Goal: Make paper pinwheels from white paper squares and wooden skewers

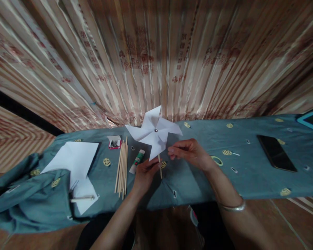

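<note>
A white paper pinwheel (153,133) with a metal pin at its centre stands on a thin wooden stick (160,169). My left hand (145,172) is closed round the stick just below the paper. Just right of the pinwheel, my right hand (189,152) hovers with its fingers pinched together near one blade tip; what they hold, if anything, I cannot make out. A silver bangle (232,207) sits on my right wrist.
On the blue-green cloth (250,173) lie a bundle of wooden sticks (122,166), a glue stick (137,161), a small box of pins (114,143), white paper sheets (74,159), a dark phone (275,152) and a tablet corner (311,120). A patterned curtain (156,59) hangs behind.
</note>
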`<state>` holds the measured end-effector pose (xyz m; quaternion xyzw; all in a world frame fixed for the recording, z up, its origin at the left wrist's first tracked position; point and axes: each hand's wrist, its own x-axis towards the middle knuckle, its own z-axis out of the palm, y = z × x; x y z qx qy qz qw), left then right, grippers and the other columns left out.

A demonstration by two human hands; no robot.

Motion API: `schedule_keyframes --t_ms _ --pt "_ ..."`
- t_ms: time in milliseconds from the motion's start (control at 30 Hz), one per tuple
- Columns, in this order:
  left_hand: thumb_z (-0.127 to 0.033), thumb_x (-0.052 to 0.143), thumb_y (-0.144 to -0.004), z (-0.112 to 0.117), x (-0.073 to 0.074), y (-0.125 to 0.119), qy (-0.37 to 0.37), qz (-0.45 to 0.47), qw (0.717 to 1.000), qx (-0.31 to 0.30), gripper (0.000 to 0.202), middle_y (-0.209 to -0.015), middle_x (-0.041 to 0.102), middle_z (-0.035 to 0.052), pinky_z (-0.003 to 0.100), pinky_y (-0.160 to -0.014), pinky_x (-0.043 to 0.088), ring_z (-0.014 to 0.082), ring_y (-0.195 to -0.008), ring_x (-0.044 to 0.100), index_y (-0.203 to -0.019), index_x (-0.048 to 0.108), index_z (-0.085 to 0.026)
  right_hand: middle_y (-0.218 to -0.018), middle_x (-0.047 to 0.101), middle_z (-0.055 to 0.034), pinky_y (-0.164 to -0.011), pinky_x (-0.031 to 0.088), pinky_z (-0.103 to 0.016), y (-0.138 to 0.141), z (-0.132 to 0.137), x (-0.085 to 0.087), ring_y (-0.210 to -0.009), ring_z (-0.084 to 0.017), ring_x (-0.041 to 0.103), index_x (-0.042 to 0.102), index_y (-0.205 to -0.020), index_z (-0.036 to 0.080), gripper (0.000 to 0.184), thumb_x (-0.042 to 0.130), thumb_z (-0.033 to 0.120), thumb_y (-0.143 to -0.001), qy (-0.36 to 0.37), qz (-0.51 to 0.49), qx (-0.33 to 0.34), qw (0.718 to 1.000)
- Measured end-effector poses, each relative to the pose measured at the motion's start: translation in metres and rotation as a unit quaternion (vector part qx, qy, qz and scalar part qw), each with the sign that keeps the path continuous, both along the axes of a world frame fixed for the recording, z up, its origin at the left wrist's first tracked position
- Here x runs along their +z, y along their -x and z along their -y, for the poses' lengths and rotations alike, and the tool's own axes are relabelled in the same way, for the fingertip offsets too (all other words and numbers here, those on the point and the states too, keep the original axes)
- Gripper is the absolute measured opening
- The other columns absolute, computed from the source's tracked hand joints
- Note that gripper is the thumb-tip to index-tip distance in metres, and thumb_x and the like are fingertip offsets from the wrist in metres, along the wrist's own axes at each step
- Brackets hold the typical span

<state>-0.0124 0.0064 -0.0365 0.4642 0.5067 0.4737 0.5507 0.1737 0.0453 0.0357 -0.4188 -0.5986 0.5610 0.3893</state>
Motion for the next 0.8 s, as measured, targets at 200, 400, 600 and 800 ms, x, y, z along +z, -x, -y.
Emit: schedule_keyframes --t_ms 200,400,600,800 --pt "-0.034 0.076 -0.068 0.007 -0.005 0.004 0.022 0.004 1.000 -0.018 0.025 -0.086 0.077 0.0069 0.030 -0.074 0.052 0.0202 -0.079 0.067 -0.086 0.080 -0.018 -0.060 0.068 -0.0012 -0.053 0.043 -0.025 -0.033 -0.007 0.015 -0.055 -0.012 0.056 0.073 -0.065 0.020 0.030 0.078 0.049 -0.070 -0.081 -0.012 -0.229 0.970" --pt "-0.035 0.079 -0.063 0.014 -0.002 0.004 0.060 0.008 0.997 -0.043 0.026 -0.084 0.076 0.0080 0.032 -0.074 0.052 0.0207 -0.077 0.067 -0.082 0.079 -0.016 -0.070 0.070 -0.0003 -0.060 0.045 -0.028 -0.033 -0.017 -0.003 -0.064 -0.015 0.058 0.076 -0.084 0.020 0.028 0.079 0.042 -0.067 -0.105 0.019 -0.261 0.959" --pt "-0.034 0.079 -0.065 0.012 -0.003 0.006 0.061 0.014 0.997 -0.050 0.025 -0.087 0.077 0.0089 0.034 -0.079 0.053 0.0220 -0.081 0.068 -0.083 0.079 -0.017 -0.062 0.067 -0.0003 -0.052 0.041 -0.027 -0.032 -0.017 -0.011 -0.055 -0.013 0.054 0.075 -0.073 0.019 0.028 0.079 0.046 -0.065 -0.069 0.032 -0.232 0.970" --pt "-0.034 0.077 -0.068 0.007 -0.002 0.010 0.033 -0.011 0.999 -0.038 0.024 -0.083 0.076 0.0072 0.032 -0.074 0.052 0.0216 -0.079 0.067 -0.084 0.079 -0.017 -0.062 0.069 -0.0007 -0.050 0.042 -0.026 -0.022 -0.018 -0.010 -0.055 -0.013 0.054 0.073 -0.065 0.021 0.034 0.083 0.053 -0.058 -0.033 0.009 -0.212 0.977"
